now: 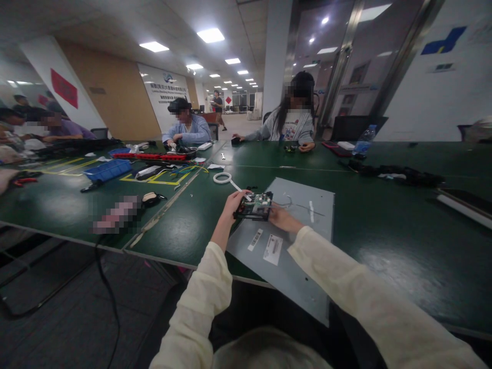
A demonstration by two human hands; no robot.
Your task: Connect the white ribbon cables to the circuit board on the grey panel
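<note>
A black-framed device with a green circuit board facing up is held between my two hands above a grey metal panel. My left hand grips its left side, fingers wrapped at the edge. At the right side, my right hand closes on the device, its fingertips partly hidden behind the frame. Thin grey cables trail to the right of it. The grey panel carries white labels and overhangs the table's front edge. A white ring with a strip lies beyond my left hand.
On the green table are a blue tray, red parts, wires and a dark mouse-like object at the left. A bottle and black straps lie to the right. Two people sit across the table.
</note>
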